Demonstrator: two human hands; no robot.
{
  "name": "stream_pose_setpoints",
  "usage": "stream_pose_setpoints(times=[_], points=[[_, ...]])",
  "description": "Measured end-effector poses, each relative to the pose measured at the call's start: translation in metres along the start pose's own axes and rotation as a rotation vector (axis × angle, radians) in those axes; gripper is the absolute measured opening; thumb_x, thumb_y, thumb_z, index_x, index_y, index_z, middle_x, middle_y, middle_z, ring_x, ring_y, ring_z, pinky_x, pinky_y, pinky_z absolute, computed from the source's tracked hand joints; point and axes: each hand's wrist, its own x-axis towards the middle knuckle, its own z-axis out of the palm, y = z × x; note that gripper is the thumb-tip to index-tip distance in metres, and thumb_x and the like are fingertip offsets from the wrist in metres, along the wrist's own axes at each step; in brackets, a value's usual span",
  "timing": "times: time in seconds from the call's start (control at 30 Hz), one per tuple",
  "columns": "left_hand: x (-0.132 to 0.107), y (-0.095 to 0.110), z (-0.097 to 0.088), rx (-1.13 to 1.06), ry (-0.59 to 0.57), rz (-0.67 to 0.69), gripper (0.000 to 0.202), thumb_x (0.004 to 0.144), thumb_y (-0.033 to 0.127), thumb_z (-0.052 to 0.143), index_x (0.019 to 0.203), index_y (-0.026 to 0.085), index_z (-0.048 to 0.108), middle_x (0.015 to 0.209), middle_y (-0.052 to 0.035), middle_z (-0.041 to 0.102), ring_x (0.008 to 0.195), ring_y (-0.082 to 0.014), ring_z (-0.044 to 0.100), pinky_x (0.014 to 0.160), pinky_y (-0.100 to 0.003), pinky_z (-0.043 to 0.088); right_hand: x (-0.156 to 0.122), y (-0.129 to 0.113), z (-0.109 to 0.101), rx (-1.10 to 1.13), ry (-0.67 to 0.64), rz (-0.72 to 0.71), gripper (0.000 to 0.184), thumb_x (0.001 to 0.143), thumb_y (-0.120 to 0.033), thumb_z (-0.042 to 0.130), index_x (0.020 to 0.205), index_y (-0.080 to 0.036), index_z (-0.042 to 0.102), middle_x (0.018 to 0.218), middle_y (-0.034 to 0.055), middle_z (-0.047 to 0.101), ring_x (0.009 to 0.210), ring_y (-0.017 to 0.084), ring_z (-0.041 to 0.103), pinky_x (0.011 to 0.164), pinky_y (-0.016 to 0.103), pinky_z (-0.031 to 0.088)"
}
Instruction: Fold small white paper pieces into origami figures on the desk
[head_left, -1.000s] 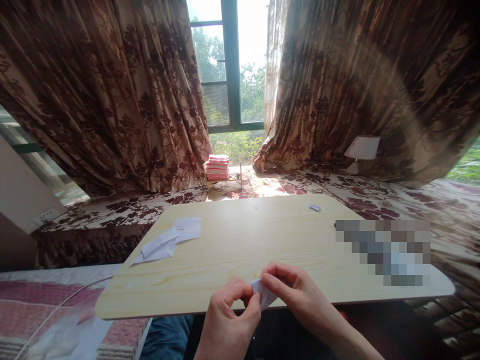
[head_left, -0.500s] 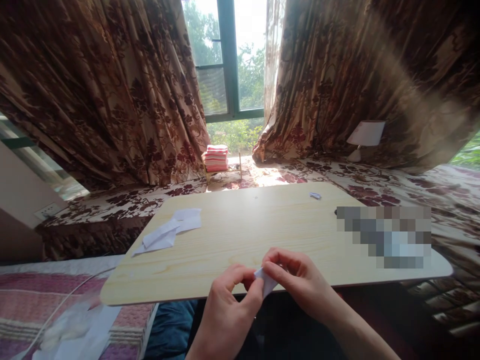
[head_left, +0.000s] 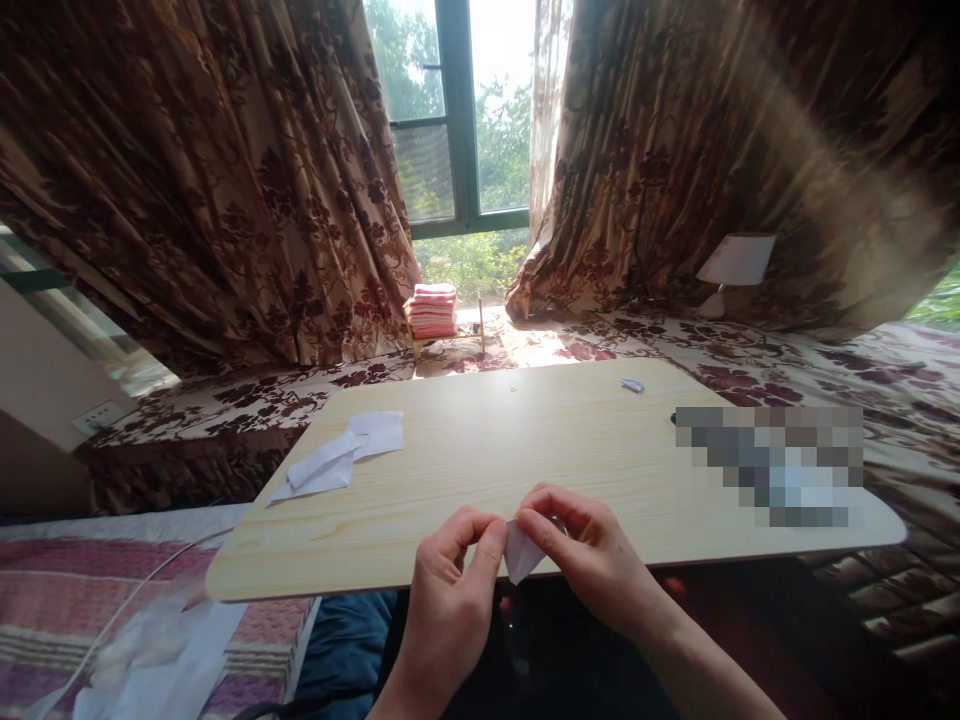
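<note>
Over the near edge of the pale wooden table (head_left: 420,460), a small folded piece of white paper (head_left: 523,556) hangs between my two hands. My left hand (head_left: 457,575) pinches its upper left side between thumb and forefinger. Thumb and fingers of my right hand (head_left: 589,555) are closed on the upper right side, and they partly cover it. The paper tapers to a point at the bottom. Several loose white paper pieces (head_left: 322,472) lie overlapping on the left of the tabletop. A small folded paper (head_left: 631,385) rests near the far right edge.
A blurred-out patch (head_left: 780,465) covers something on the table's right. Beyond the table, a stack of pink-and-white cloths (head_left: 433,312) stands on a small rack, and a white lamp (head_left: 736,262) sits to the right. A cable (head_left: 142,590) and white sheets (head_left: 176,660) lie on the bed at left.
Both hands have risen slightly and drawn closer together. The paper has turned, so its tapered lower part now shows more fully between them. The view has shifted a little.
</note>
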Motion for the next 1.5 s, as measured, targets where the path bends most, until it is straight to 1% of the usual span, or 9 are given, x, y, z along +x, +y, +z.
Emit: stream_pose_setpoints(times=[0.13, 0.37, 0.47, 0.57, 0.67, 0.83, 1.0, 1.27, 1.5], points=[[0.003, 0.004, -0.007, -0.027, -0.120, -0.058, 0.027, 0.088, 0.036, 0.049, 0.075, 0.017, 0.061, 0.070, -0.0003, 0.056, 0.065, -0.0143, 0.053, 0.064, -0.024, 0.042, 0.001, 0.000, 0.001, 0.019, 0.001, -0.025, 0.030, 0.086, -0.041, 0.056, 0.070, -0.015, 0.058, 0.064, -0.0005, 0.054, 0.062, 0.013, 0.049, 0.060, 0.025, 0.040], [-0.003, -0.005, -0.003, 0.200, -0.085, 0.135, 0.032, 0.088, 0.033, 0.048, 0.064, 0.016, 0.060, 0.071, -0.0047, 0.055, 0.073, -0.0181, 0.053, 0.070, -0.025, 0.041, 0.003, -0.003, 0.002, 0.064, -0.001, 0.044, 0.031, 0.082, -0.042, 0.060, 0.066, -0.015, 0.057, 0.062, -0.0015, 0.052, 0.062, 0.013, 0.049, 0.060, 0.025, 0.040], [0.000, -0.012, -0.006, 0.128, -0.003, 0.124, 0.034, 0.086, 0.036, 0.051, 0.060, 0.016, 0.058, 0.068, -0.0029, 0.052, 0.070, -0.0172, 0.052, 0.066, -0.023, 0.040, 0.007, 0.001, -0.011, 0.119, 0.145, 0.060, 0.036, 0.077, -0.047, 0.063, 0.061, -0.015, 0.059, 0.059, -0.0014, 0.052, 0.059, 0.012, 0.046, 0.057, 0.024, 0.039], [0.004, -0.016, -0.009, -0.006, 0.152, 0.032, 0.037, 0.083, 0.042, 0.055, 0.055, 0.017, 0.053, 0.064, -0.0001, 0.048, 0.066, -0.0153, 0.047, 0.062, -0.022, 0.038, 0.008, 0.008, -0.022, 0.158, 0.331, 0.051, 0.039, 0.076, -0.053, 0.062, 0.074, -0.015, 0.069, 0.068, 0.0030, 0.061, 0.072, 0.017, 0.054, 0.071, 0.029, 0.043], [0.006, -0.015, -0.005, -0.108, 0.192, -0.013, 0.038, 0.081, 0.045, 0.057, 0.056, 0.017, 0.055, 0.063, 0.0006, 0.048, 0.066, -0.0151, 0.046, 0.062, -0.022, 0.038, 0.003, 0.015, -0.015, 0.187, 0.178, 0.076, 0.041, 0.077, -0.054, 0.062, 0.089, -0.016, 0.070, 0.075, 0.0043, 0.064, 0.075, 0.018, 0.055, 0.068, 0.029, 0.044], [0.004, -0.007, 0.003, -0.182, 0.074, -0.038, 0.030, 0.077, 0.042, 0.062, 0.066, 0.015, 0.067, 0.068, -0.0017, 0.057, 0.071, -0.0171, 0.053, 0.068, -0.024, 0.041, -0.002, 0.012, 0.007, 0.311, 0.110, 0.046, 0.029, 0.077, -0.045, 0.066, 0.076, -0.016, 0.065, 0.062, -0.0021, 0.055, 0.057, 0.010, 0.045, 0.058, 0.023, 0.040], [0.013, -0.002, -0.003, -0.213, -0.020, -0.119, 0.030, 0.075, 0.041, 0.064, 0.072, 0.012, 0.070, 0.065, -0.0039, 0.063, 0.064, -0.0158, 0.053, 0.061, -0.024, 0.042, 0.003, 0.005, 0.003, 0.211, 0.007, 0.026, 0.025, 0.079, -0.040, 0.066, 0.075, -0.016, 0.065, 0.068, 0.0009, 0.060, 0.063, 0.013, 0.051, 0.057, 0.023, 0.041], [0.016, -0.008, -0.002, -0.203, -0.053, -0.127, 0.033, 0.079, 0.040, 0.060, 0.072, 0.010, 0.071, 0.067, -0.0055, 0.064, 0.063, -0.0147, 0.051, 0.059, -0.024, 0.040, 0.001, 0.024, 0.000, 0.053, 0.028, -0.099, 0.025, 0.086, -0.042, 0.057, 0.087, -0.018, 0.062, 0.075, 0.0022, 0.060, 0.071, 0.017, 0.057, 0.067, 0.028, 0.046], [0.012, -0.004, -0.008, -0.139, -0.115, -0.171, 0.034, 0.080, 0.040, 0.058, 0.066, 0.010, 0.067, 0.058, -0.0004, 0.051, 0.055, -0.0106, 0.041, 0.050, -0.022, 0.031, 0.000, 0.009, -0.001, -0.113, 0.094, -0.164, 0.014, 0.087, -0.032, 0.056, 0.086, -0.018, 0.062, 0.075, 0.0011, 0.060, 0.068, 0.014, 0.055, 0.064, 0.026, 0.046]])
